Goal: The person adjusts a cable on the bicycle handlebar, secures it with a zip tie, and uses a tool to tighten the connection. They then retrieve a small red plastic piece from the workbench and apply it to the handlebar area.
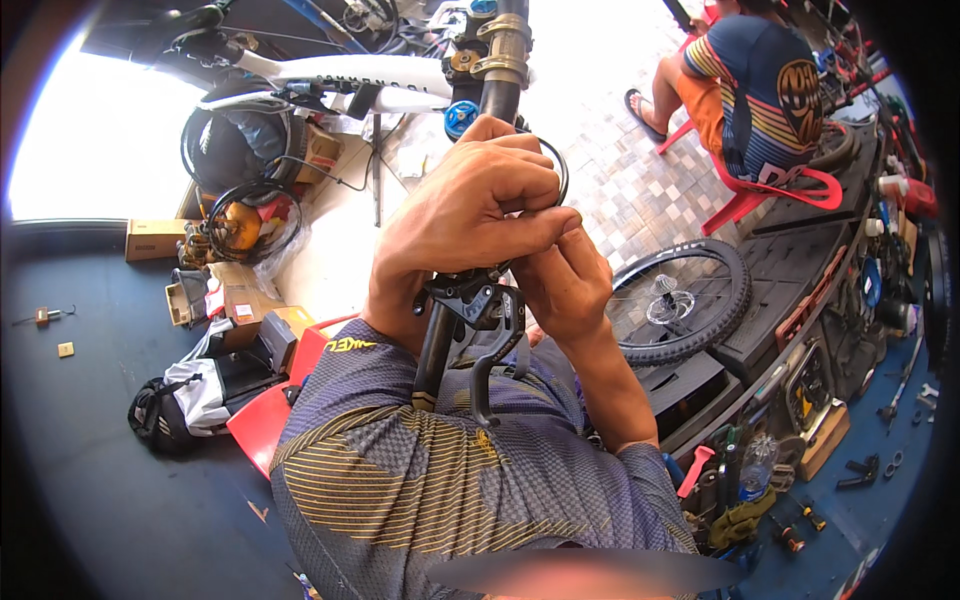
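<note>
Black brake lever [487, 335] sits on a black handlebar [436, 350], centre frame, just above the person's patterned grey-yellow jersey [440, 480]. Lever blade hangs down toward the jersey. Left hand [462, 215] curled over the top of the lever body, fingers clenched around it and the bar. Right hand [562, 268] touching the left, thumb and fingertips pinched together at the lever's upper end; what they pinch is too small to tell. Thin black cable [560, 165] loops out from between the two hands.

Above the hands: dark fork leg [500, 95] with a blue knob [461, 117] beside it, and a white bike frame [350, 75] running left. Right of the hands, well apart: a spoked wheel [690, 295] with knobby tyre lying flat. Upper right: another person [760, 90] in a striped jersey, seated on a red chair [790, 190]. Lower left: red chair [262, 420] beside the jersey, black-white bag [185, 395] near it. Cardboard boxes [152, 238] at left.
</note>
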Tool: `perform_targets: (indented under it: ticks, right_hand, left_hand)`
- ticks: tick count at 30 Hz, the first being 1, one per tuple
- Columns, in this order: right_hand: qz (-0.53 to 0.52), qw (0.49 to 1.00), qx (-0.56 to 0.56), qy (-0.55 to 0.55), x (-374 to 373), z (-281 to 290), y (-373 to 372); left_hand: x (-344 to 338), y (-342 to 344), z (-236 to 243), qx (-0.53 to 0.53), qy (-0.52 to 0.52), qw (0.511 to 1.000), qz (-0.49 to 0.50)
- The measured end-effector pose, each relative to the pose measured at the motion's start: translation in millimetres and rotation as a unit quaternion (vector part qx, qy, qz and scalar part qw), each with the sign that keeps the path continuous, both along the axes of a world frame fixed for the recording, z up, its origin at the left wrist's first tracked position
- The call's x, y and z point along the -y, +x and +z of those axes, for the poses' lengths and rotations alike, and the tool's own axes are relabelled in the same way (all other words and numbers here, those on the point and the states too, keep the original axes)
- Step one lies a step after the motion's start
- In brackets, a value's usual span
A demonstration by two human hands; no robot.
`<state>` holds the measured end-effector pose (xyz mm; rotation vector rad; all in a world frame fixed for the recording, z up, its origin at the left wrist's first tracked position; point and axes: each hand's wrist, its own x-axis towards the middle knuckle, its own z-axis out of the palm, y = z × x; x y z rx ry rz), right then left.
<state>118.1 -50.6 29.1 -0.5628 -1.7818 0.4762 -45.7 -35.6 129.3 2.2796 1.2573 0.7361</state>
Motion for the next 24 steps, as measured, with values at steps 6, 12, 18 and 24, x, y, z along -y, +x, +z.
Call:
perform_targets:
  ticks: [6,12,18,24]
  right_hand:
    - [0.027,0.999,-0.027,-0.004,-4,-6,-4]
    - [0.037,0.998,-0.041,0.020,-10,-7,-7]
    - [0.040,0.998,-0.039,0.022,-11,-5,-5]
    - [0.047,0.998,-0.044,0.022,-13,-4,-6]
  left_hand:
    - [-1,-1,-3,0.005,0.005,1.000,-0.002]
    - [-1,0,0,-0.006,-0.002,1.000,0.002]
    - [-1,1,-2,0.011,0.008,1.000,0.004]
    - [-2,1,-2,0.011,0.007,1.000,0.004]
